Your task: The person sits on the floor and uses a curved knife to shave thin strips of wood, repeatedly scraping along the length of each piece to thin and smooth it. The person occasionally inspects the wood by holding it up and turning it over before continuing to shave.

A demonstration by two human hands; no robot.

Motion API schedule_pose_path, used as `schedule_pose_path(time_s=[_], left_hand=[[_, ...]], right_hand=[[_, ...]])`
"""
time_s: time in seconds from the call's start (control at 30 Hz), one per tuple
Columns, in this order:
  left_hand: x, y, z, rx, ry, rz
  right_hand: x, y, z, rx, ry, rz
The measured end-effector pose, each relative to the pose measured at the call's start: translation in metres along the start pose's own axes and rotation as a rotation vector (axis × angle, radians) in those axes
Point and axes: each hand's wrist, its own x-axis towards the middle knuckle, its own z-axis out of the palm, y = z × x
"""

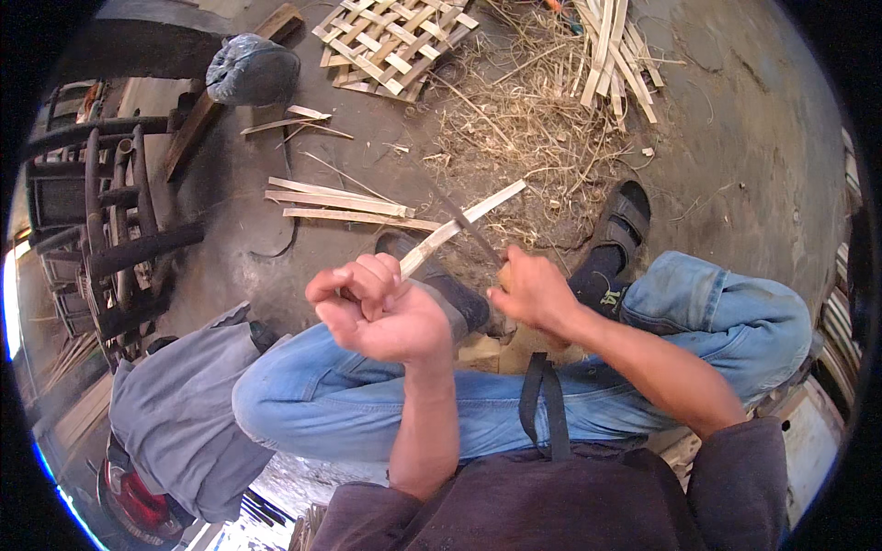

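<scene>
My left hand (381,310) is turned palm up, fingers curled, closed round the lower end of a pale bamboo strip (496,198). The strip slants up and to the right, away from me. In my right hand (537,294) is a knife (477,239), held by its light wooden handle. Its narrow dark blade crosses the strip near the middle and points up and to the left. Several loose bamboo strips (344,199) lie on the ground just beyond my left hand. How the strip sits inside my left fingers is partly hidden.
Beyond my feet spreads a heap of shavings (524,119). A woven bamboo panel (395,41) lies at the far side, more strips (617,55) at the far right. Dark wooden furniture (115,193) and a plastic-wrapped bundle (253,71) stand left; grey cloth (188,413) hangs beside my knee.
</scene>
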Motion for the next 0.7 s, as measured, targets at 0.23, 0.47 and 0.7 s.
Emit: schedule_pose_path(time_s=[0.23,0.47,0.7], left_hand=[[-0.009,0.005,0.005,-0.059,-0.005,0.030],[-0.013,0.003,0.005,0.034,0.059,0.054],[-0.019,0.004,0.015,0.091,0.134,0.037]], right_hand=[[-0.038,-0.028,-0.012,0.164,-0.046,-0.253],[-0.027,-0.018,-0.014,0.058,-0.020,-0.341],[-0.032,-0.022,-0.008,0.085,-0.034,-0.300]])
